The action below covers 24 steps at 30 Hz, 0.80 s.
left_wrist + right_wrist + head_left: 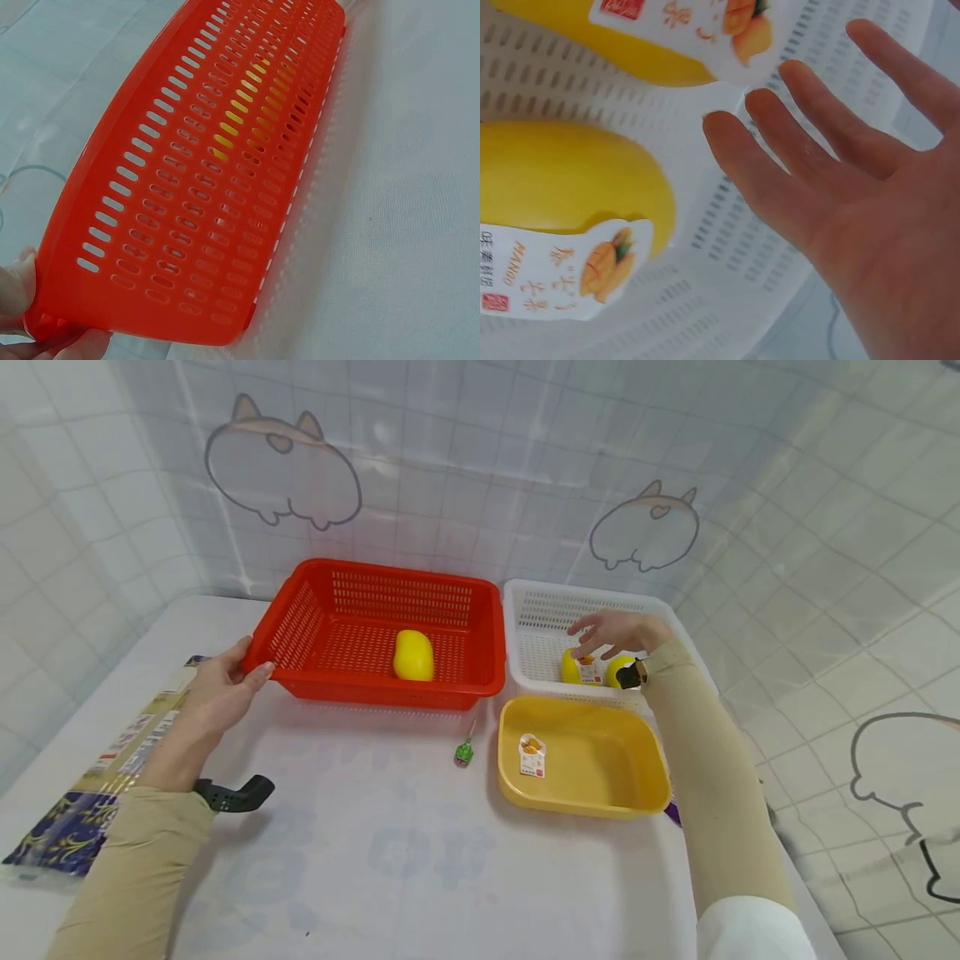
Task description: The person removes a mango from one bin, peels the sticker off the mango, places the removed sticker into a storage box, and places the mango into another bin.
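Note:
My left hand point(217, 689) grips the left front corner of a red slotted basket point(375, 687), thumb and fingers at its rim. One yellow mango point(414, 656) lies inside that basket. My right hand point(617, 630) is over a white slotted basket point(542, 593) with fingers spread, holding nothing. Beneath it are two yellow mangoes, a left mango point(571, 667) and a right mango point(618, 668). In the right wrist view both mangoes, the nearer mango point(562, 176) included, bear white labels point(551, 274) with mango pictures, and the fingertips look apart from them.
A yellow tub point(585, 810) stands before the white basket, with a white mango label point(532, 755) inside. A small green item point(464, 752) with a thin stick lies left of it. A patterned plastic package point(82, 810) lies under my left forearm. Tiled-pattern sheeting point(465, 468) surrounds the table.

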{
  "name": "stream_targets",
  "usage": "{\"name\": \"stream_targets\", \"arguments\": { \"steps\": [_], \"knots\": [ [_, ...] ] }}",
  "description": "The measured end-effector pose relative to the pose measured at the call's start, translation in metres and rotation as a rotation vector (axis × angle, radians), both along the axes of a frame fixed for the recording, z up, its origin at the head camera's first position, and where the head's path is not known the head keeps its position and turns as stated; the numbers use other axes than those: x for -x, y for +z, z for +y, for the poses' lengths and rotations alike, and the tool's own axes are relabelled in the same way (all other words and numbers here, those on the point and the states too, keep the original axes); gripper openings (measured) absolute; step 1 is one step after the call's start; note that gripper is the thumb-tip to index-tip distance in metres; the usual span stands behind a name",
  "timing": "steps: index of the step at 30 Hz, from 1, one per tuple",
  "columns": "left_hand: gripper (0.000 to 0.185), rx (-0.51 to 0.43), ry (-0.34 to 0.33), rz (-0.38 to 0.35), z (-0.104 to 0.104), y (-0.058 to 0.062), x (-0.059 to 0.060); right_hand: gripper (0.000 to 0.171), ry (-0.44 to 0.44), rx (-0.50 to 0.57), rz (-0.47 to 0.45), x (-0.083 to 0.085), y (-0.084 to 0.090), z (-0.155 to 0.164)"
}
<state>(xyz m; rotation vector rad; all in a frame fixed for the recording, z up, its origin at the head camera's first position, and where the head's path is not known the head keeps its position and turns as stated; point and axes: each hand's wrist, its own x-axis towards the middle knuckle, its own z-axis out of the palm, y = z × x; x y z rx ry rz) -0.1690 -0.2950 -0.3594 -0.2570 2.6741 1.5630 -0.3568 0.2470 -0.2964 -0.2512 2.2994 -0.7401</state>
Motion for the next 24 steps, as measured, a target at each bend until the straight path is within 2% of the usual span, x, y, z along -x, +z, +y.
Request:
{"name": "stream_targets", "arguments": {
  "steps": [5, 10, 16, 24],
  "knots": [
    [0.075, 0.003, -0.002, 0.007, 0.002, 0.000, -0.001, 0.072, 0.013, 0.006, -0.100, 0.005, -0.006, 0.005],
    [0.077, 0.000, 0.001, 0.014, 0.001, -0.001, -0.001, 0.076, 0.018, 0.005, -0.148, 0.008, -0.009, 0.006],
    [0.076, 0.015, 0.000, 0.033, 0.001, -0.001, -0.001, 0.079, 0.038, -0.028, -0.171, 0.010, -0.010, 0.007],
    [0.076, 0.014, 0.000, 0.014, 0.001, -0.001, -0.003, 0.082, 0.072, -0.050, -0.187, 0.011, -0.013, 0.008]
  ]
}}
